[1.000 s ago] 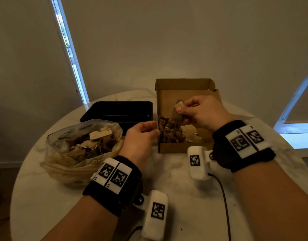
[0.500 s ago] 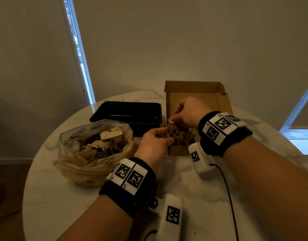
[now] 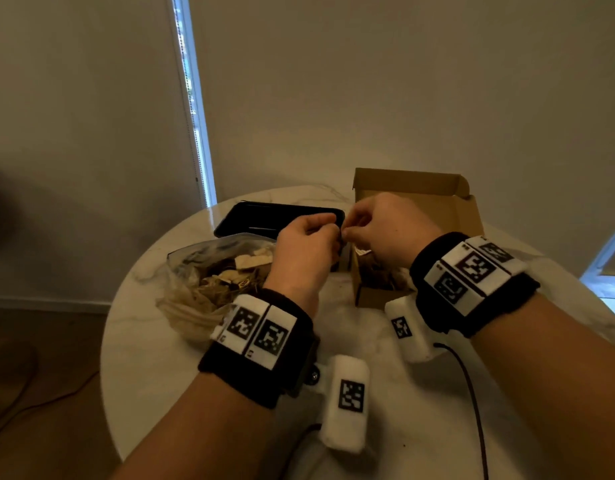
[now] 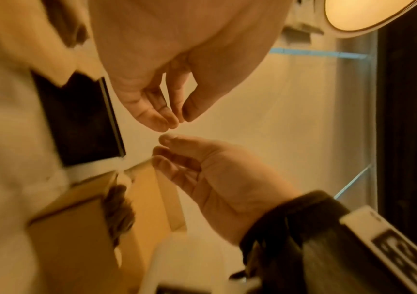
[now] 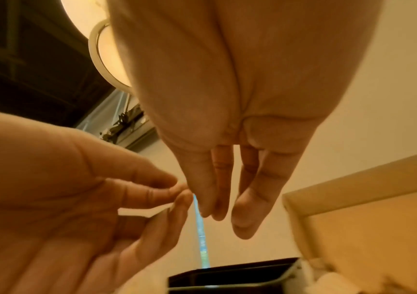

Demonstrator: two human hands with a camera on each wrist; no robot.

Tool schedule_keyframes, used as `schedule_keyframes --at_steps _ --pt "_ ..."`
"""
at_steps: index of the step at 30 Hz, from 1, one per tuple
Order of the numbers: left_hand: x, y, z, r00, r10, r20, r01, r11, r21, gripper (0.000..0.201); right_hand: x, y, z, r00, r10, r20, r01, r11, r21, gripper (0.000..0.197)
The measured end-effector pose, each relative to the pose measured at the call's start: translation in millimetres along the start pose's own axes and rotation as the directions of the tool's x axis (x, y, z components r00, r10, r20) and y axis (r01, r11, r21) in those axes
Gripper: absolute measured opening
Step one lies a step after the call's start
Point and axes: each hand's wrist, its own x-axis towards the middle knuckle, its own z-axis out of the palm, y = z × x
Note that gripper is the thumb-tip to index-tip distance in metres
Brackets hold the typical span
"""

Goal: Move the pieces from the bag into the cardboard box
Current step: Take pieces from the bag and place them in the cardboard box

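Both my hands are raised over the round white marble table (image 3: 202,393), fingertips nearly meeting. Left hand (image 3: 304,252): fingers loosely curled, thumb near index, holding nothing I can see. Right hand (image 3: 385,230): fingers relaxed and empty. Left of them, the clear plastic bag (image 3: 195,292) holds tan and brown pieces (image 3: 243,268). Right, the open brown cardboard box (image 3: 434,206) holds some too. Far, a black plastic tray (image 3: 264,220).

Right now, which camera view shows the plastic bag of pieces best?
The head view: the plastic bag sits open on the table's left, pieces visible. In the left wrist view I cannot make it out; the right wrist view misses it.
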Motion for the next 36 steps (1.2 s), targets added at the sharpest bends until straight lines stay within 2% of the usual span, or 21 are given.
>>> schedule_keyframes --at_steps 3,5,7,9,11,13,15,16,21,27,31,36 --pt "-2.2 23.6 -28.5 0.994 0.097 -0.058 -0.092 0.992 0.081 0.019 -11.5 -29.4 12.9 0.989 -0.111 0.092 0.104 0.992 0.078 0.011" --pt "-5.4 38.0 -56.8 0.974 0.194 -0.121 -0.161 0.958 0.236 0.015 -15.5 -47.0 28.8 0.97 -0.181 0.164 0.173 0.983 0.063 0.011" --pt "-7.7 47.8 -90.0 0.949 0.267 -0.169 -0.176 0.891 0.419 0.011 -15.2 -60.3 45.9 0.951 -0.22 0.216 0.223 0.975 0.012 0.018" --pt "-9.0 52.6 -119.2 0.936 0.257 -0.241 -0.073 0.812 0.579 0.007 -12.1 -69.9 60.6 0.94 -0.244 0.239 0.266 0.962 -0.064 0.03" --pt "-9.8 48.2 -140.3 0.938 0.144 -0.315 0.113 0.733 0.671 0.007 -9.6 -77.1 71.9 0.932 -0.251 0.26 0.295 0.944 -0.146 0.043" --pt "-6.8 35.8 -154.5 0.943 0.004 -0.333 0.235 0.702 0.673 0.018 -10.5 -81.9 80.2 0.929 -0.244 0.278 0.306 0.929 -0.206 0.046" --pt "-6.2 25.0 -161.0 0.954 -0.053 -0.296 0.237 0.739 0.63 0.014 -12.2 -84.3 87.4 0.926 -0.24 0.291 0.316 0.916 -0.248 0.042" --pt "-8.8 22.3 -160.8 0.963 -0.052 -0.265 0.212 0.755 0.621 0.011 -12.6 -84.9 89.5 0.925 -0.24 0.296 0.32 0.911 -0.259 0.038" --pt "-7.4 14.1 -160.9 0.971 -0.009 -0.24 0.157 0.779 0.607 0.029 -7.3 -83.1 85.1 0.94 -0.226 0.256 0.286 0.932 -0.224 0.029" --pt "-4.3 12.0 -161.6 0.967 -0.025 -0.254 0.171 0.802 0.573 0.033 -6.6 -72.0 66.1 0.966 -0.208 0.155 0.194 0.976 0.102 0.024" --pt "-2.5 12.5 -161.4 0.964 -0.04 -0.264 0.186 0.809 0.557 0.039 -5.5 -69.5 54.4 0.972 -0.226 0.064 0.203 0.946 0.251 0.011" --pt "-2.1 10.9 -159.7 0.961 -0.035 -0.274 0.185 0.817 0.546 0.039 -4.4 -70.9 40.8 0.978 -0.206 -0.035 0.2 0.873 0.445 0.01"
